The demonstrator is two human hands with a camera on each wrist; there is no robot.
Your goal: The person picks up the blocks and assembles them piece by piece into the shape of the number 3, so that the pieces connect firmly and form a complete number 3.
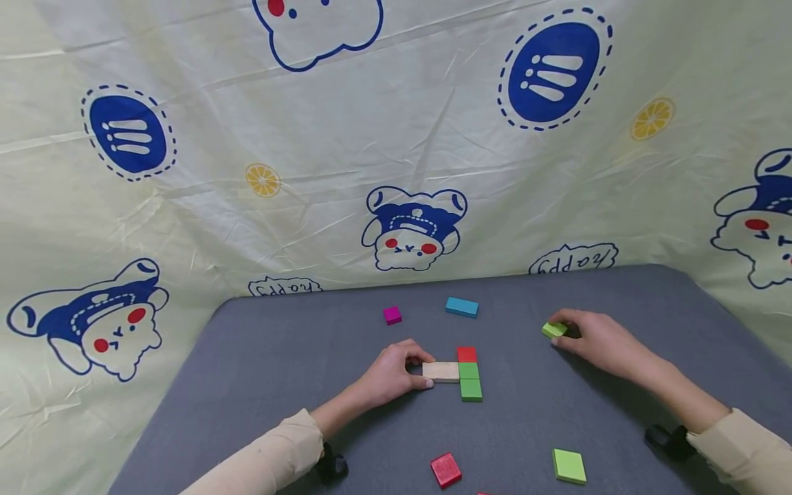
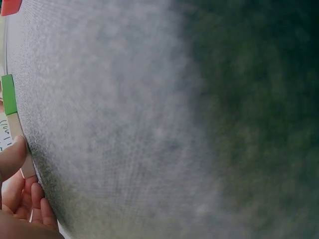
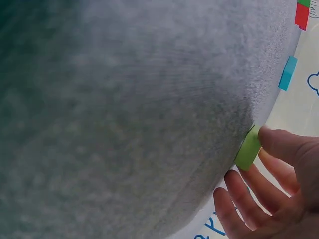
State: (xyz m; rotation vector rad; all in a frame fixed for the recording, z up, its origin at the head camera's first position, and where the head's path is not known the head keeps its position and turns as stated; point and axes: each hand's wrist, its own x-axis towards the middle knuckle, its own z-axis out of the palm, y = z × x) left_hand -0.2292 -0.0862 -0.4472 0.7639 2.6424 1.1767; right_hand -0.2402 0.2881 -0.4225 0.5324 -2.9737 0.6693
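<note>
My left hand (image 1: 394, 371) pinches the left end of a plain wooden block (image 1: 441, 372), thumb on its near edge and index finger on its far edge. That block's right end meets a short column made of a red block (image 1: 467, 354) at the far end and two green blocks (image 1: 470, 390) below it. Over to the right, my right hand (image 1: 597, 340) holds a lime-green block (image 3: 247, 149) between thumb and fingers, low over the grey cloth. Part of this block is hidden behind the fingers in the head view.
Toward the back of the grey table (image 1: 297, 330) lie a magenta block (image 1: 392, 315) and a blue block (image 1: 461, 307). A red block (image 1: 446, 470) and a lime-green square block (image 1: 569, 467) lie at the front. Behind the table hangs a printed curtain (image 1: 322, 227).
</note>
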